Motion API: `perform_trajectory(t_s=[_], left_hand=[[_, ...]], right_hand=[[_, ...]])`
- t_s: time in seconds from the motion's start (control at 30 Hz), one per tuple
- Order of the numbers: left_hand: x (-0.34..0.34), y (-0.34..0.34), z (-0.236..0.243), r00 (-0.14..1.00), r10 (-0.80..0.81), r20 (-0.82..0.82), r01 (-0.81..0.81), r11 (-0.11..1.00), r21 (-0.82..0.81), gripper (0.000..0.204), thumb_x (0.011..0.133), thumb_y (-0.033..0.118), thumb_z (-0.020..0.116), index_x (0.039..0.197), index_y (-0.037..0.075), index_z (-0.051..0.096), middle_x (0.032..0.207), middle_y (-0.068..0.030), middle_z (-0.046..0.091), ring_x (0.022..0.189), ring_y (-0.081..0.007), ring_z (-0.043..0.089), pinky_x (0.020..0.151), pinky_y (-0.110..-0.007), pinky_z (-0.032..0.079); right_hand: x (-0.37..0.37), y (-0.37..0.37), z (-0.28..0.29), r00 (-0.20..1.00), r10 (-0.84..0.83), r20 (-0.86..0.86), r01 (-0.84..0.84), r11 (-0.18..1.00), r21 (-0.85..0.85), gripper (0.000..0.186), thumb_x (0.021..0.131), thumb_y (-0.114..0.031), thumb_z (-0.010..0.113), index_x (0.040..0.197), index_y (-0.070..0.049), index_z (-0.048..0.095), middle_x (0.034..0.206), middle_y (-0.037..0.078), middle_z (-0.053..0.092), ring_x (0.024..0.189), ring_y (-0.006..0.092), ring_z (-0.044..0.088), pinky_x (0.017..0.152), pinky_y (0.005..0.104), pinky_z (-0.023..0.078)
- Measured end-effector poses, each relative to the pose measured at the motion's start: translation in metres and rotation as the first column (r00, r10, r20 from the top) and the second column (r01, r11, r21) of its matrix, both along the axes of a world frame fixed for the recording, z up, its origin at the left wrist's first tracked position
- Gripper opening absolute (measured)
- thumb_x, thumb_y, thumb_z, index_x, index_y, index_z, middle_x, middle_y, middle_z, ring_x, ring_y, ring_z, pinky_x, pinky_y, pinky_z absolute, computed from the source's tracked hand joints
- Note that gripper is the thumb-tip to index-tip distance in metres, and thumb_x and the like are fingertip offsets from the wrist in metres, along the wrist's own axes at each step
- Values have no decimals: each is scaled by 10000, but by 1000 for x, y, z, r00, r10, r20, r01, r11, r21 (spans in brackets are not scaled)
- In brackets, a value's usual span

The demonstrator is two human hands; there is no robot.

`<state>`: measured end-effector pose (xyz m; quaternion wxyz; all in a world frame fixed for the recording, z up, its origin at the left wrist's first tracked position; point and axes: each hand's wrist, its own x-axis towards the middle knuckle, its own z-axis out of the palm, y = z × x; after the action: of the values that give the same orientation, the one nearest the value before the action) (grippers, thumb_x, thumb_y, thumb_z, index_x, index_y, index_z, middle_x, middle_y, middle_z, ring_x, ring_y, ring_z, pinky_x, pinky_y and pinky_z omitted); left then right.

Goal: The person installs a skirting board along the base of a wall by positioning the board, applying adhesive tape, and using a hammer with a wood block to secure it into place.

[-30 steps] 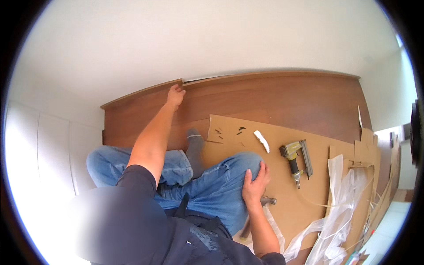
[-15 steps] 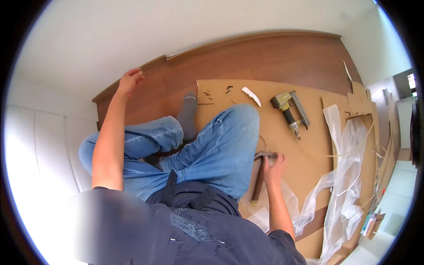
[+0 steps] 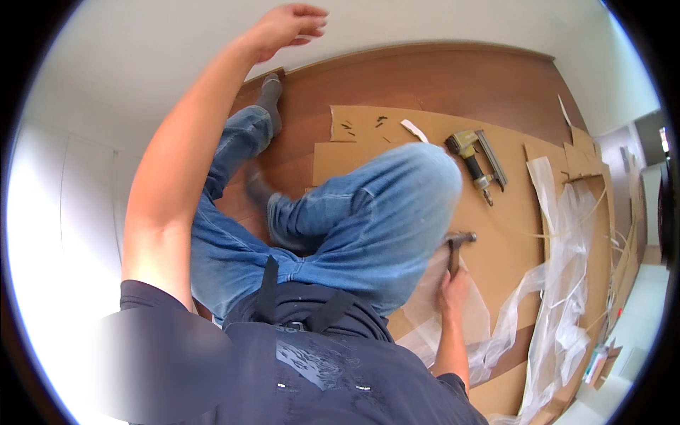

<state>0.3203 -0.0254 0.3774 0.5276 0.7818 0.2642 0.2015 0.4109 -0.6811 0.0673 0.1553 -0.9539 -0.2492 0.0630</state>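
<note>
My right hand (image 3: 453,290) is wrapped round the handle of a claw hammer (image 3: 455,256), low over the cardboard beside my bent right knee. The hammer's metal head points away from me. Far forward on the left, my left hand (image 3: 289,30) is raised in front of the white wall. Its fingers are loosely stretched out, and no held thing shows in them. A yellow and black nail gun (image 3: 476,163) lies on the cardboard sheet (image 3: 489,262) beyond the hammer.
Several small dark pieces (image 3: 381,120) and a white strip (image 3: 414,130) lie on the cardboard. Crumpled translucent plastic wrap (image 3: 567,262) and a pale hose (image 3: 528,232) are at the right. A wooden skirting board (image 3: 425,47) edges the brown floor (image 3: 460,78) along the wall.
My left arm has reached up and forward. My right hand has shifted from near the hammer's head to its handle, turning it head-forward. My left foot has slid toward the wall, and my legs have moved.
</note>
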Motion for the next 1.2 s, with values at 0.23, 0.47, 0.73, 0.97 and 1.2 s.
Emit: perform_trajectory(t_s=[0.23,0.47,0.73,0.97,1.2], left_hand=[[54,7,77,995,-99,2,99,995,-23,424,994,250,662,1363,59,580,1200,-51,674,1058,-180,657,916,-363,534],[100,29,91,961,-52,271,86,989,-116,376,1023,228,611,1357,57,588,1252,-81,665,1113,-196,657,921,-384,534],[68,75,-120,991,97,-89,-121,937,-327,388,1002,334,534,722,99,664,704,-41,652,577,-139,536,536,-329,416],[37,128,-293,940,303,-158,-329,677,-659,492,1055,506,516,892,54,621,799,-64,644,579,-154,573,509,-330,442],[50,134,-332,790,586,-179,-441,342,-830,563,1051,579,501,1152,33,586,923,-47,641,721,-157,658,599,-288,507]], right_hand=[[-2,-22,-19,987,32,-155,-39,998,-41,505,976,-304,602,1346,33,540,1254,272,587,1191,456,545,1023,504,438],[8,-56,-45,962,271,15,-271,961,59,654,988,-399,542,1473,33,465,1475,299,492,1332,491,459,1131,556,342],[-6,-41,-34,987,127,-98,-123,991,44,706,993,-458,520,1492,37,455,1530,295,453,1401,487,409,1202,529,297],[95,-26,7,952,-83,-294,239,804,544,560,983,-251,603,1452,36,496,1459,269,523,1335,428,487,1155,490,360],[250,309,150,967,230,110,-225,973,-52,367,1023,-163,598,1328,40,576,1309,240,618,1262,368,573,1081,432,445]])
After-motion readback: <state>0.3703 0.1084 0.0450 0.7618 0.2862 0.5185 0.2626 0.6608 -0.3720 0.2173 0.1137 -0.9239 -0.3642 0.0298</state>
